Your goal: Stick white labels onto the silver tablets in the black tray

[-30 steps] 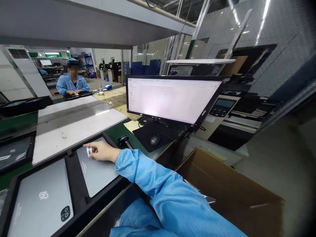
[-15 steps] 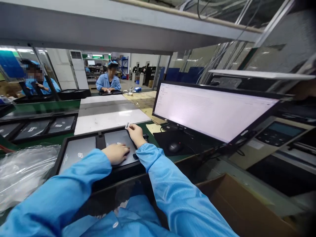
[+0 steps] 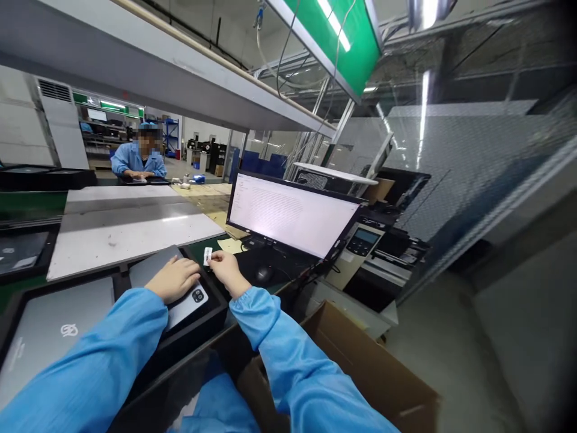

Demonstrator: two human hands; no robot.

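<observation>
Compared with half a second ago, right hand (image 3: 228,272) has drawn back, pinching a small white label (image 3: 208,255) above the tray edge, not yet stuck down. Left hand (image 3: 174,279) presses flat on the grey tablet (image 3: 180,300) in the black tray (image 3: 211,310), lower left; monitor (image 3: 291,213) beyond.

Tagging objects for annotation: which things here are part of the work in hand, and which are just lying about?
In hand:
- left hand resting on right tablet
- right hand pinching small white label
- black tray holding the tablets

Lying about:
- left tablet
- monitor
- mouse
- cardboard box
- label printer
- person opposite
</observation>
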